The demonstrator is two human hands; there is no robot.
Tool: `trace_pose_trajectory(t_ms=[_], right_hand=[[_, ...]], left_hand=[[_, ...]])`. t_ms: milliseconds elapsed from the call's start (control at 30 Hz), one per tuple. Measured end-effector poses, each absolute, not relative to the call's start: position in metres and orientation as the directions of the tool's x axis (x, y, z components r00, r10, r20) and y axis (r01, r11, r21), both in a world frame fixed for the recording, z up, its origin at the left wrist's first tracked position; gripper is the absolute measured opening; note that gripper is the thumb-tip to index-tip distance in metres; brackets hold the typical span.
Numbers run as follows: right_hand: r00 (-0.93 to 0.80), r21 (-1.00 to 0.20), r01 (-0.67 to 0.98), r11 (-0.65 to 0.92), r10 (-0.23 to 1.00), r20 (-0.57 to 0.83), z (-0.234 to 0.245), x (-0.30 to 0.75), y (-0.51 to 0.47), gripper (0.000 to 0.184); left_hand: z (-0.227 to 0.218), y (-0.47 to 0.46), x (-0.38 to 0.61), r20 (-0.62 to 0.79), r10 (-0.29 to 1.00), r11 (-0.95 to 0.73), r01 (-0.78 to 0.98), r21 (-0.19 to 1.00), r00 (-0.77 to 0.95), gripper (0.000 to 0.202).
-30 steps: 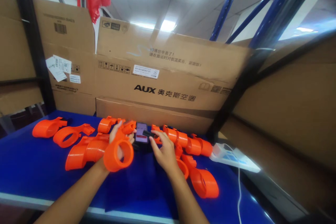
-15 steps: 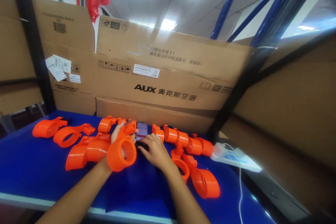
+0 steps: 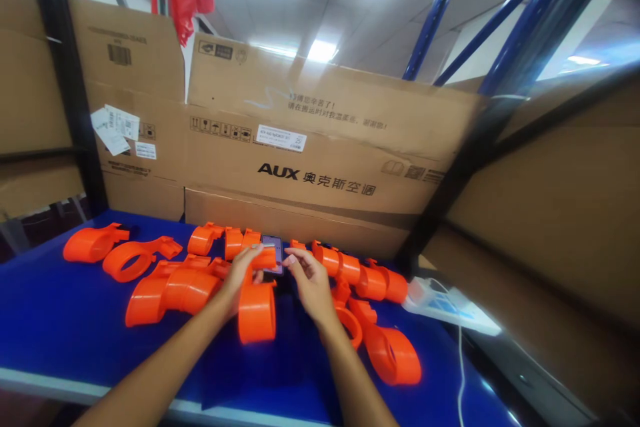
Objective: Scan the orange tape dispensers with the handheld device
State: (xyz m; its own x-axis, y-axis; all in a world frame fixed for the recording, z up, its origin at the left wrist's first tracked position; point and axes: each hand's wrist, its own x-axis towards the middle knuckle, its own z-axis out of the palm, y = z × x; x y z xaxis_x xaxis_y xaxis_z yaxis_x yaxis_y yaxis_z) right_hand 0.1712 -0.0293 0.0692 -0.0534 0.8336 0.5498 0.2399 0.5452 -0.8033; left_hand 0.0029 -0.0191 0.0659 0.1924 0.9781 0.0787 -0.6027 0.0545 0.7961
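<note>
My left hand (image 3: 241, 278) is closed round an orange plastic ring-shaped part (image 3: 257, 310), holding it side-on above the blue table (image 3: 60, 320). My right hand (image 3: 307, 280) hovers just to its right with the fingertips curled near the part's upper end and near a phone (image 3: 274, 255) with a lit screen that lies by the cardboard. Whether the right fingers hold anything I cannot make out. Several more orange parts (image 3: 173, 290) lie to the left, and others (image 3: 370, 280) sit in a row to the right.
Big cardboard boxes (image 3: 310, 160) wall in the back and right of the table. A white power strip (image 3: 450, 303) with a cable lies at the right. A black upright post (image 3: 65, 80) stands at the left, blue rack bars at the upper right.
My left hand has turned the orange part so its opening no longer faces me and lowered it slightly. My right hand has shifted from the table by the phone up toward the part.
</note>
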Motion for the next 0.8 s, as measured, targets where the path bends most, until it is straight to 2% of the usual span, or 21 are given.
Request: trace_pose_trajectory(t_ms=[100,200,467,600,800], right_hand=[[-0.125,-0.859,0.083,0.506,0.86,0.495,0.071,0.167,-0.031,0.027],[-0.124,-0.871,0.027,0.49,0.867,0.483,0.071,0.167,-0.031,0.022],[-0.062,-0.854,0.073,0.515,0.857,0.512,0.068,0.172,-0.024,0.021],[0.022,-0.845,0.106,0.524,0.848,0.529,0.071,0.174,-0.025,0.022],[0.07,-0.852,0.13,0.507,0.853,0.518,0.075,0.177,-0.027,0.025]], left_hand=[[0.058,-0.021,0.009,0.15,0.968,-0.039,-0.468,0.883,0.203,0.033],[0.056,-0.026,0.013,0.175,0.943,-0.046,-0.409,0.911,0.284,0.037],[0.059,-0.032,0.014,0.22,0.93,-0.105,-0.362,0.926,0.293,0.041],[0.061,-0.033,0.012,0.272,0.918,-0.157,-0.366,0.917,0.289,0.043],[0.063,-0.031,0.013,0.246,0.944,-0.162,-0.34,0.926,0.22,0.047]])
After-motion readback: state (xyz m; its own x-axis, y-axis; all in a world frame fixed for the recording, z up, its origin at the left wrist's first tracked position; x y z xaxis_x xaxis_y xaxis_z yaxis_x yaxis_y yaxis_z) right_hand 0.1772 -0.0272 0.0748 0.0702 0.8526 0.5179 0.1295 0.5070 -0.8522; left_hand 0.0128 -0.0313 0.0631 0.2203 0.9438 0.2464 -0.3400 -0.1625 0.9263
